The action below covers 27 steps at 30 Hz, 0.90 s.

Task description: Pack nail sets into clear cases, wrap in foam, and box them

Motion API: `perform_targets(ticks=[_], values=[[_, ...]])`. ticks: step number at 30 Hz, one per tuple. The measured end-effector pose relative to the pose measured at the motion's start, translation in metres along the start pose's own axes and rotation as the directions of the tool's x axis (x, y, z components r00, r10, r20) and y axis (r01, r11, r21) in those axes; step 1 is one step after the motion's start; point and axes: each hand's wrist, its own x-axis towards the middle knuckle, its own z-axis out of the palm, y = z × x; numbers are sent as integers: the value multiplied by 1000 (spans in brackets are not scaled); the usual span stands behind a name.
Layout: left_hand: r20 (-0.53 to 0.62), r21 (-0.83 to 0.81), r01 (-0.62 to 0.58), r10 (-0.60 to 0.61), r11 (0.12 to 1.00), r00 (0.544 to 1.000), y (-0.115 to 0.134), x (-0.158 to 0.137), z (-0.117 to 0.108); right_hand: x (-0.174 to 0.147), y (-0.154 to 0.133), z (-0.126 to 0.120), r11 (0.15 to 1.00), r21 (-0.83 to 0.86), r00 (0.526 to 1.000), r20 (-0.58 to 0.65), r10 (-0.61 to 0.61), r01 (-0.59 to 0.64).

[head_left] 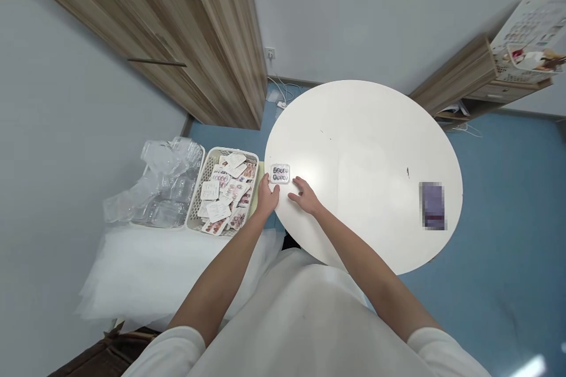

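A small clear plastic case (280,174) lies flat near the left edge of the round white table (367,129). Two rows of dark oval pieces that look like press-on nails show inside it. My left hand (267,195) is at the case's lower left corner, thumb and fingers apart. On the other side, my right hand (306,196) rests by the tabletop just right of the case, its fingers spread and a small gap between them and the case. Neither hand is closed around anything.
Left of the table stands a white basket (193,212) of printed nail cards. Beside it, another container holds stacked clear plastic boxes (170,188). A blurred purple item (434,206) lies at the table's right. Wooden cabinets (221,41) stand behind, with cables (285,94) on the floor.
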Motion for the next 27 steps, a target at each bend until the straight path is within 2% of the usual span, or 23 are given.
perform_targets(ticks=[3,6,12,20,27], values=[[31,-88,65,-62,994,998,-3,4,1,7,-9,8,997,81,999,52,15,-20],[37,-131,78,-74,988,997,-5,2,3,7,-11,12,993,114,997,65,34,-42],[77,-204,76,-62,976,995,6,-22,17,-17,8,1,980,200,999,-27,19,-13],[219,-186,-77,118,979,969,37,-85,74,-90,53,-54,981,194,980,-195,24,14],[352,-149,-126,172,981,920,63,-135,133,-157,105,-111,987,157,967,-255,22,19]])
